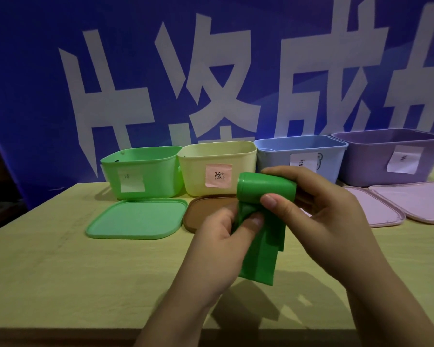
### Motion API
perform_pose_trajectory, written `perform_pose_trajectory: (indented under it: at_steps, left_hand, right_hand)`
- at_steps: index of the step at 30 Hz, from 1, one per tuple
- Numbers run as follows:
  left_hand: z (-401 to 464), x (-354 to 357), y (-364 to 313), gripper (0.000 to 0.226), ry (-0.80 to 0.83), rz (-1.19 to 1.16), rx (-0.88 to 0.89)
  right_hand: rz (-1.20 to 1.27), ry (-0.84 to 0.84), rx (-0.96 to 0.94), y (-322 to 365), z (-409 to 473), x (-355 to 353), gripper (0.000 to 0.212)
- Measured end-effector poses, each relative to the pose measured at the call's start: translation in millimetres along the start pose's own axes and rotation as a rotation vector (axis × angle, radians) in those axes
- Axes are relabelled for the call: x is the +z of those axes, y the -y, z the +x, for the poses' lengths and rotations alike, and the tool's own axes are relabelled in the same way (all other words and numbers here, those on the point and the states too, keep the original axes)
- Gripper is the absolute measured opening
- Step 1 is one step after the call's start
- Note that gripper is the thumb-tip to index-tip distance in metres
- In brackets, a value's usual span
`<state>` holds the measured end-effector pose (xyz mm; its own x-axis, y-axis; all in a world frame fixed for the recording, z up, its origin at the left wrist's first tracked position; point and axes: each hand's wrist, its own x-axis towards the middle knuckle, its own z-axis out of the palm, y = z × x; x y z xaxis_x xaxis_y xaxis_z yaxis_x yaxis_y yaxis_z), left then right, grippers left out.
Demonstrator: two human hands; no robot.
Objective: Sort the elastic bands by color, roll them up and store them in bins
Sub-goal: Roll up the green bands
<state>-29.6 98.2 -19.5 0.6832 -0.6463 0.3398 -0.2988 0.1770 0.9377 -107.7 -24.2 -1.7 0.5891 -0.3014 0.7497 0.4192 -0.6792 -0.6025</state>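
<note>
Both hands hold a green elastic band (263, 196) in the air above the desk (60, 259), in front of the row of bins. The upper part of the band is wound into a roll; the loose end hangs down from it as a flat strip, its lower edge just above the desk surface. The right hand (318, 216) wraps around the roll, fingers (281, 172) curled over its top and thumb pressed against its front. The left hand (223, 236) pinches the hanging strip just below the roll, thumb on the front and the other fingers behind the strip.

Along the back of the desk stand four open bins side by side, each with a paper label on its front: a green bin (140, 171), a pale yellow bin (216, 166), a blue bin (301, 154) and a purple bin (391, 156). A green lid (135, 219) lies flat before the green bin, a brown lid (206, 211) beside it is partly hidden by the hands, and two pale pink lids (376, 209) lie overlapping before the purple bin. A blue banner (35, 71) with large white characters hangs behind.
</note>
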Motion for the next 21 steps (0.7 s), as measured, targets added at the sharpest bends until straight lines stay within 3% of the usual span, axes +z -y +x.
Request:
perform_pose_trajectory:
  at_steps: [7,13,19,21]
  left_hand:
    - [-2,-3,-3,0.020,0.056,-0.178,-0.048]
    - [-2,-2,-5,0.018,0.003,-0.190,-0.001]
    - [-4,-5,-9,0.021,0.051,-0.250,-0.003]
    - [-5,-7,-10,0.033,0.073,-0.267,-0.001]
  right_hand:
    - [0.180,0.037,0.032,-2,0,-11,0.026]
    - [0.044,0.030,-0.038,-9,0,-1,0.032]
    - [-0.055,0.015,-0.170,-16,-6,7,0.036]
    - [-0.025,0.035,-0.162,-17,-8,7,0.037]
